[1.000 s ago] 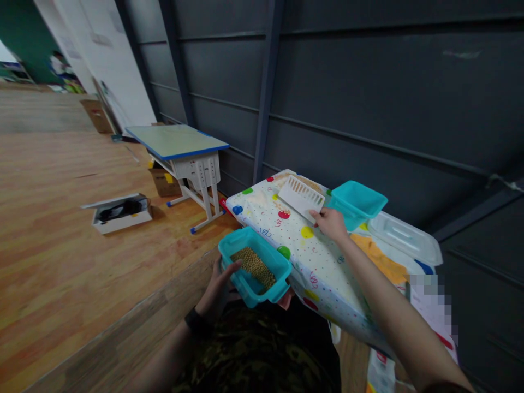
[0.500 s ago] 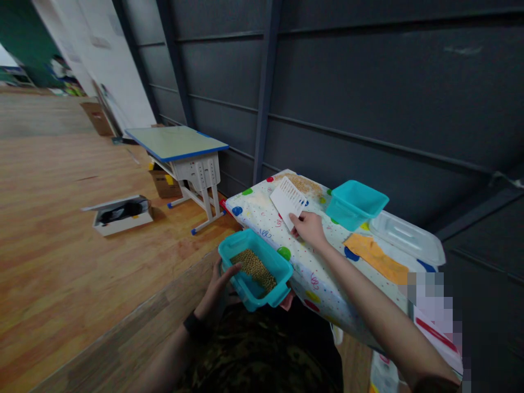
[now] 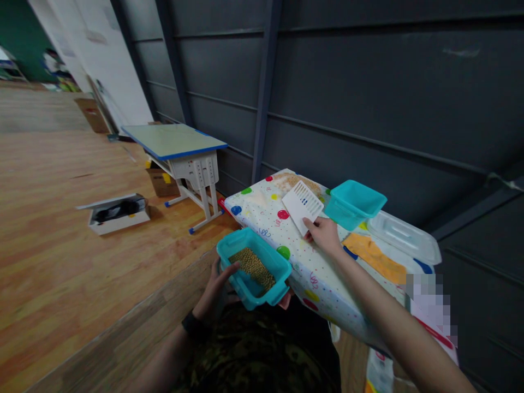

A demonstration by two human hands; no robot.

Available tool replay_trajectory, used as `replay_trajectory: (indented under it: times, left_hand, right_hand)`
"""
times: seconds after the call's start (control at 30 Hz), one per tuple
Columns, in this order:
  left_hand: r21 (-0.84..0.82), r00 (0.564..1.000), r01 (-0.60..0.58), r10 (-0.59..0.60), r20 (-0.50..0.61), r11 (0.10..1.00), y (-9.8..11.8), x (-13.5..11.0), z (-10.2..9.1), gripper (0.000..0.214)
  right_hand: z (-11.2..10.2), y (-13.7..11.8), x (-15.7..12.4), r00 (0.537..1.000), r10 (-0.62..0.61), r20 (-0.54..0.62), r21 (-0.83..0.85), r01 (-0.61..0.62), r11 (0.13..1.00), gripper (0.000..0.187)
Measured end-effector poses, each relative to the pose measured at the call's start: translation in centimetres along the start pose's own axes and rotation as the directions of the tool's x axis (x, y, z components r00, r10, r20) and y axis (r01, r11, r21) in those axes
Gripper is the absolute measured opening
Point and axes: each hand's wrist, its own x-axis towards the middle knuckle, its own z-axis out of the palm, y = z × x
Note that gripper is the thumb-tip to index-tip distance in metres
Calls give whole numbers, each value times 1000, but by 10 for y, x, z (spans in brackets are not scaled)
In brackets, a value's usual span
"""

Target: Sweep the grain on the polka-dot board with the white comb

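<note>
My left hand (image 3: 219, 284) grips the near-left side of a teal plastic container (image 3: 278, 262), thumb over the rim. Inside it lies a layer of small greenish-tan beans (image 3: 256, 267). With my right hand (image 3: 323, 233) I pinch the plain end of a white slotted scoop (image 3: 295, 210), its slotted end pointing away over the table. Beyond it, a pile of tan grains (image 3: 292, 181) is spread on the spotted tablecloth (image 3: 262, 218). A second teal container (image 3: 354, 204) stands just past my right hand; its floor is partly hidden.
A clear plastic lid (image 3: 405, 237) and an orange cloth (image 3: 374, 256) lie at the table's right. The dark panelled wall (image 3: 368, 82) runs behind. A school desk (image 3: 176, 142) and an open white box (image 3: 118, 213) stand to the left. Far off, a person (image 3: 53, 63) is visible.
My right hand has moved the scoop rightward and slightly nearer, away from the grains toward the second container. The left hand still holds its container in about the same place.
</note>
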Motion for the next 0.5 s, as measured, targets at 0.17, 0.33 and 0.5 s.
replay_trajectory:
  times: [0.17, 0.33, 0.5]
  left_hand:
    - [1, 1000, 2, -2, -13, 1000, 2, 0, 0, 105]
    - [9, 997, -2, 3, -76, 1000, 5, -2, 2, 94]
    - [12, 996, -1, 2, -85, 1000, 9, -8, 7, 82]
  right_hand:
    - [-28, 10, 12, 987, -109, -117, -273, 73, 959, 48]
    - [-29, 12, 18, 979, -187, -87, -522, 114, 845, 45]
    - [-20, 16, 15, 967, -255, -10, -623, 193, 758, 38]
